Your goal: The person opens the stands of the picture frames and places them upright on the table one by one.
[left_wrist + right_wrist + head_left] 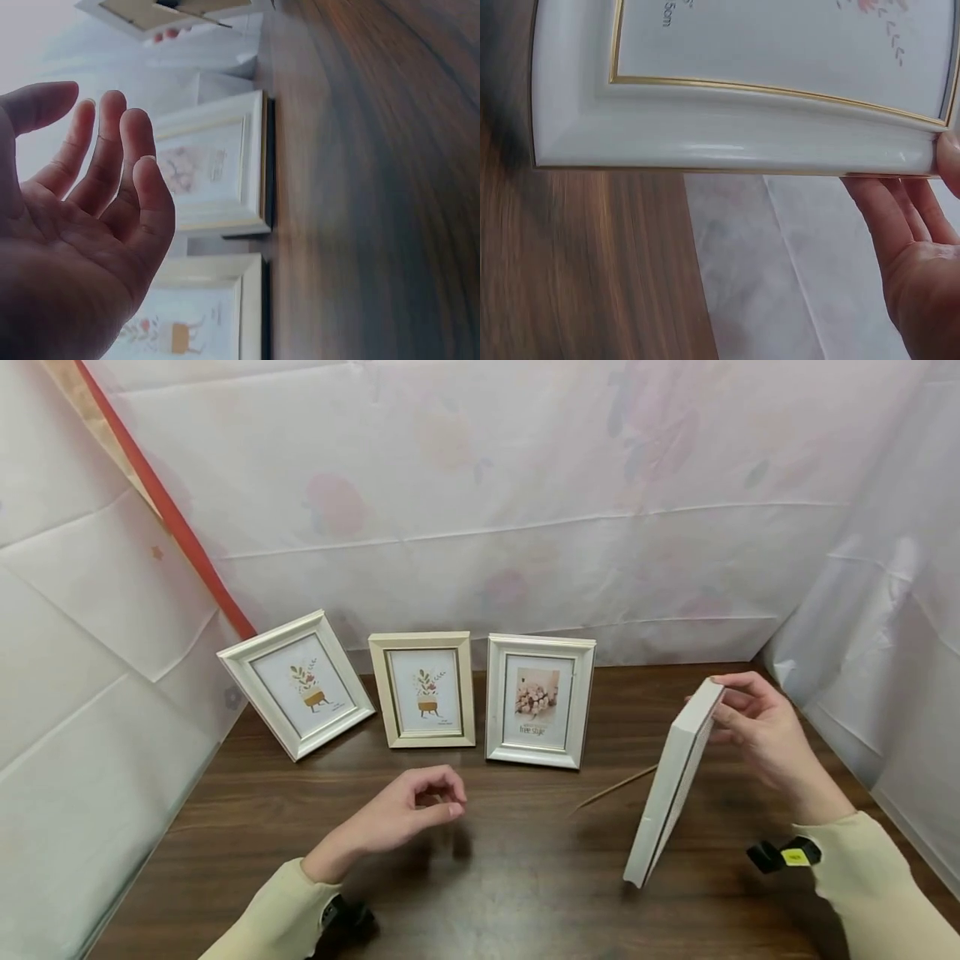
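My right hand [765,735] grips a white picture frame [670,785] near its top corner. From the head it shows almost edge-on, leaning, with a thin brown stand leg [613,788] jutting out on its left side. Its front has a gold inner line [780,90] in the right wrist view, the thumb on the front and the other fingers at the far side. My left hand [397,814] hovers over the table, fingers loosely bent around nothing. Nearest to it stand a cream frame [467,693] with a plant picture and a white frame [497,702] with a flower picture.
Another white frame [273,720], turned at an angle, stands at the back left of the dark wooden table [510,860]. White patterned sheeting [450,460] hangs behind and at both sides. A red strip [172,518] runs down it on the left.
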Demonstrator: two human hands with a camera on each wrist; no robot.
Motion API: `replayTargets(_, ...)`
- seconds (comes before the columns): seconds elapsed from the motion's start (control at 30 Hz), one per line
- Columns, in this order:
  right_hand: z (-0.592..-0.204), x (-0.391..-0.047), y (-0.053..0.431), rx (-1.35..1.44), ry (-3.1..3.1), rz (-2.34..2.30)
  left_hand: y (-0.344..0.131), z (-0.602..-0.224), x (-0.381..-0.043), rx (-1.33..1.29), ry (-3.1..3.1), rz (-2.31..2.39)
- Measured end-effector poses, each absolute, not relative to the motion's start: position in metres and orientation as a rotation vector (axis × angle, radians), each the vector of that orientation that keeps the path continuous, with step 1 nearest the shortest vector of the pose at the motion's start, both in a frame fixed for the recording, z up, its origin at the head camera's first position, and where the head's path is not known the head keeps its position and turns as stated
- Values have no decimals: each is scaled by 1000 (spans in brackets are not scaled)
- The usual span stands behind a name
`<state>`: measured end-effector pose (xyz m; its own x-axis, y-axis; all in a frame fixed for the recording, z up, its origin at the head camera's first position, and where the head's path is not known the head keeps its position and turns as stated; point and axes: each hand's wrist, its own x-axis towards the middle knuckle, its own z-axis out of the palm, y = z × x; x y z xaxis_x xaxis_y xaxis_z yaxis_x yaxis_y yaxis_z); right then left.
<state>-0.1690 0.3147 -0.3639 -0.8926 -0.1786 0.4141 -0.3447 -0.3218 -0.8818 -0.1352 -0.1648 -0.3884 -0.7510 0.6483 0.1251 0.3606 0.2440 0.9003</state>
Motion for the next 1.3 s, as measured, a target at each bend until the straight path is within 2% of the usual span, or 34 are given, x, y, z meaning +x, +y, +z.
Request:
replayTargets(0.23,-360,-159,337,513,-1698,2298,-179,-387,-139,889,2293,1504)
replayTargets(0.57,-349,-163,346,283,-1603,2192,-179,-389,-144,838,2280,1485)
replayTargets(0.83,-339,-178,344,-5,-1672,2040,-174,-394,-140,862,2245,1477)
replayTargets(1.3,-331,-209,342,-289,-1750,1906,-159,-405,-134,995,2090,1296)
